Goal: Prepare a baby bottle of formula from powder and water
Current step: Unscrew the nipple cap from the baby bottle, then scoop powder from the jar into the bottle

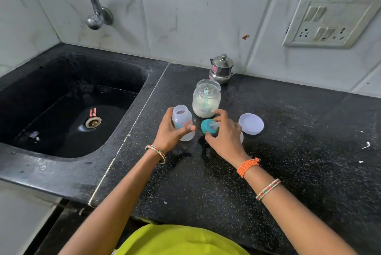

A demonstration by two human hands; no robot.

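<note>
Head view: left hand (pixel 169 131) gripped the open bottle (pixel 182 123), upright on the worktop (pixel 288 151);
Right grip: fingers pinched the teal nipple cap (pixel 208 126);
Relation: cap lay just right of bottle, mouth upward; right hand (pixel 225 137) nearer.

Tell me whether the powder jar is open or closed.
Open. The powder jar has no lid on its mouth, a scoop stands inside, and a white lid lies on the counter nearby.

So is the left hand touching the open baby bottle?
Touching. The head view shows the left hand wrapped around the baby bottle, thumb pressed across its front.
</note>
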